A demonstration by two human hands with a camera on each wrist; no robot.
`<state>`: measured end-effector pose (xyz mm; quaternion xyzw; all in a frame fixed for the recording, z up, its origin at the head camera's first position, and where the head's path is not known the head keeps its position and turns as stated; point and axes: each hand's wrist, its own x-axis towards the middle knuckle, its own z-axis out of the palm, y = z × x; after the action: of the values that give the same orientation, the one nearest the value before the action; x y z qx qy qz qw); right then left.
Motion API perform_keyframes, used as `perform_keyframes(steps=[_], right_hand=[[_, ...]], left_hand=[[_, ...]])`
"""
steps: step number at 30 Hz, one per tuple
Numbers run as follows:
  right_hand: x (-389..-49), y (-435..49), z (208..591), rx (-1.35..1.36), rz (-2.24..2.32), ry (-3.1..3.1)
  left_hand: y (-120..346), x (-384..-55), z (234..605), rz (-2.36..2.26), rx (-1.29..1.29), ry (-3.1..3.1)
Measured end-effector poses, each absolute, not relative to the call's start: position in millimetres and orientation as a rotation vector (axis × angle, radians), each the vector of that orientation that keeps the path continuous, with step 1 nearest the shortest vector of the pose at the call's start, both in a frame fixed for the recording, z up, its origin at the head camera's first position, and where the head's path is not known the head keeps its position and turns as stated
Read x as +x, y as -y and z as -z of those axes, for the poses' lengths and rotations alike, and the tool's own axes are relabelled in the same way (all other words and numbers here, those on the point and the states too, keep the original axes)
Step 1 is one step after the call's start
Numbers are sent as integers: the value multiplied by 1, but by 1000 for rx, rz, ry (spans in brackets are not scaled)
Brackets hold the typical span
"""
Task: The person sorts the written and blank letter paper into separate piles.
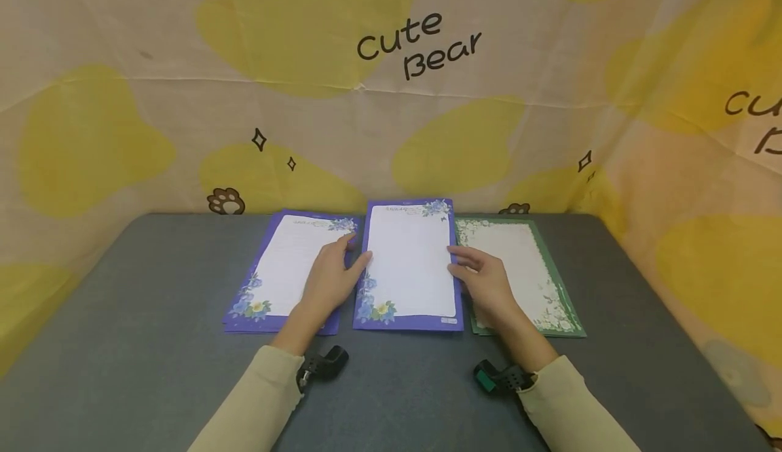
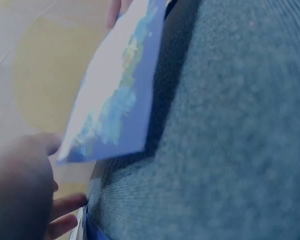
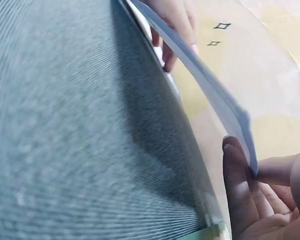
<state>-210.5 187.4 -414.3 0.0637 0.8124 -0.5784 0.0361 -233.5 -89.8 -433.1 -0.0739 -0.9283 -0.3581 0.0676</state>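
Note:
A sheet of blue-bordered, flower-printed stationery paper (image 1: 409, 262) is held up off the grey table, between the two hands. At its right edge my right hand (image 1: 485, 279) pinches it; in the right wrist view the paper's edge (image 3: 210, 90) runs in between thumb and fingertips. My left hand (image 1: 332, 272) is at the opposite edge, thumb right at the border and the other fingers spread apart over the left pile. In the left wrist view, the thumb meets the edge of the raised paper (image 2: 105, 100), with the fingers lower and loose.
To the left lies a pile of matching blue stationery (image 1: 281, 269), its sheets slightly fanned. Green-bordered floral paper (image 1: 519, 262) lies to the right, partly behind the right hand. The grey table (image 1: 403, 384) meets a patterned cloth backdrop (image 1: 305, 119) at its far edge.

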Motion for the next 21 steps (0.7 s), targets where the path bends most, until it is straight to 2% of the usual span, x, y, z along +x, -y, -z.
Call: perform_keyframes(steps=[3,11,21], right_hand=[[-210,-189,411,199,1814,-2465],[-207,-194,409,106,1828,-2446],[-208,-199,402,-47,1733,-2468]], left_hand=[[89,-233,432,1234,-181,2754],[86,-234,427,1625,-270,2532],[95,-232,419,1753,-370,2605]])
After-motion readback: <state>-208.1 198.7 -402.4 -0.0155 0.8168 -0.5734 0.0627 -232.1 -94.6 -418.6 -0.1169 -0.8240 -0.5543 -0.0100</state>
